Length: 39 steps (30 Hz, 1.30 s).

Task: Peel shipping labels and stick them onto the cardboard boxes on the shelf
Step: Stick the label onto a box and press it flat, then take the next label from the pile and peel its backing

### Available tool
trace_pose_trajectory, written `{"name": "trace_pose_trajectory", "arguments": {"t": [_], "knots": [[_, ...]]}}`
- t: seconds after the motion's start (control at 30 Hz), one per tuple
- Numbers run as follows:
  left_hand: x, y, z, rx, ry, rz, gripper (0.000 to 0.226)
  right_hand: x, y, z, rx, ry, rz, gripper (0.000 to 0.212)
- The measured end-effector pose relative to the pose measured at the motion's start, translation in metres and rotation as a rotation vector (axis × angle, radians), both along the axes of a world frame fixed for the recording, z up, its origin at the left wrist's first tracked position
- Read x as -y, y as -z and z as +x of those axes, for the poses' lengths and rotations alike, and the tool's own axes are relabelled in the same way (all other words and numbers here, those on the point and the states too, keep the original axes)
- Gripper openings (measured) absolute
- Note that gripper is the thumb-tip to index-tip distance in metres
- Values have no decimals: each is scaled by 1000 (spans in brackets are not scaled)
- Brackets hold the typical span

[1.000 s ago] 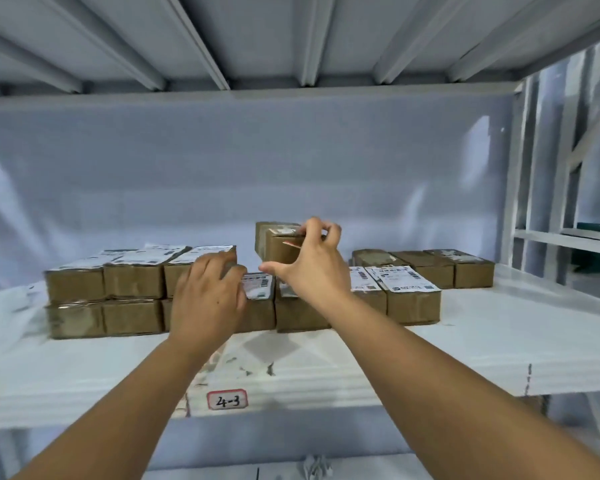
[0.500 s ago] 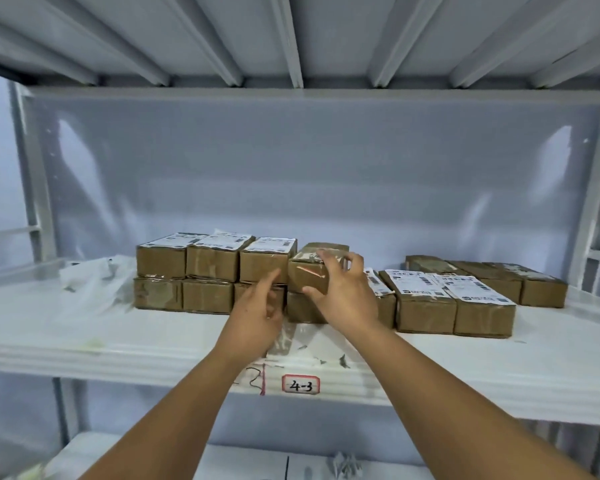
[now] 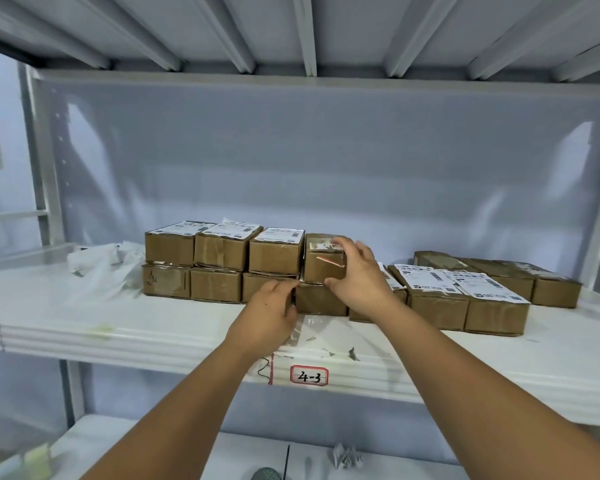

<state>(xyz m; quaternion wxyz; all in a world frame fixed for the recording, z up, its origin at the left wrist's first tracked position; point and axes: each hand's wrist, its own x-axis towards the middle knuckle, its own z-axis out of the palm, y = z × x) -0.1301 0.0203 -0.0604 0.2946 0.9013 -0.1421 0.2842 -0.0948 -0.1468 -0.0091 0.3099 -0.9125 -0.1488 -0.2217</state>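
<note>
Fingers (image 3: 360,249) of right hand (image 3: 359,280) around top cardboard box (image 3: 321,270), left hand (image 3: 269,315) just below.

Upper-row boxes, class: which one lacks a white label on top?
The rightmost upper box, held by the right hand; the three boxes left of it carry white labels.

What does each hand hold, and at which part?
The right hand holds the upper box at its right end. For the left hand I cannot tell.
</note>
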Motion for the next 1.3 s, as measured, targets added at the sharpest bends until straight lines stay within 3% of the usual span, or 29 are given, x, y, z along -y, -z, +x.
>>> {"name": "trace_pose_trajectory", "arguments": {"t": [0.13,0.23,0.33,0.5,0.63,0.8,1.0,1.13,1.3], "knots": [[2,-1,-5,126,-169,-70,33,-26,12,-20,395,22,-45,46],[-12,-3,-11,199,-370,59,19,-53,12,-31,742,49,-192,33],[-45,-6,-19,240,-430,104,19,-84,6,-42,831,-87,-269,31],[-125,-10,-27,231,-631,-74,19,-143,5,-51,569,-370,-447,27],[-191,-10,-26,240,-718,-266,33,-189,11,-50,394,-511,-570,34],[-256,-7,-9,33,-725,-357,36,-263,18,-36,296,-637,-401,32],[-311,-18,32,-288,-879,-397,38,-346,23,-4,209,-599,-381,43],[-354,-13,58,-191,-849,-588,42,-377,33,21,197,-536,-448,36],[-362,-13,80,-200,-598,-386,55,-385,41,33,169,-451,-511,36]]}}
